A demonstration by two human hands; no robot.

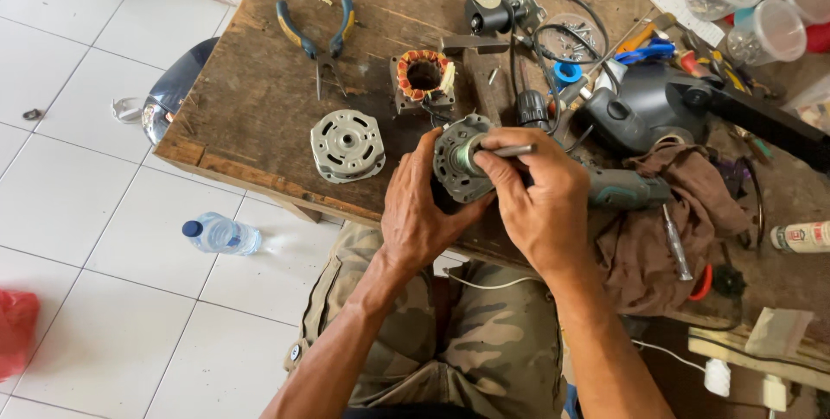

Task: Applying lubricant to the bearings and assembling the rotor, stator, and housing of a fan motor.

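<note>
Rotor: motor rotor (pixel 461 158) above workbench (pixel 259 99) edge, shaft (pixel 512 150) pointing right, long axis roughly level.
Grip: left hand (pixel 421 207) wrapped around rotor; right hand (pixel 540 194) pinched on shaft.
Hidden: rotor's near side behind fingers.
Nearby: end cover (pixel 347 144), stator (pixel 423 77), pliers (pixel 316 38), brown rag (pixel 661 229).

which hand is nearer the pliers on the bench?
Left. The left hand holds the motor part below and to the right of the blue-handled pliers. The right hand, pinching the shaft, sits farther right still.
</note>
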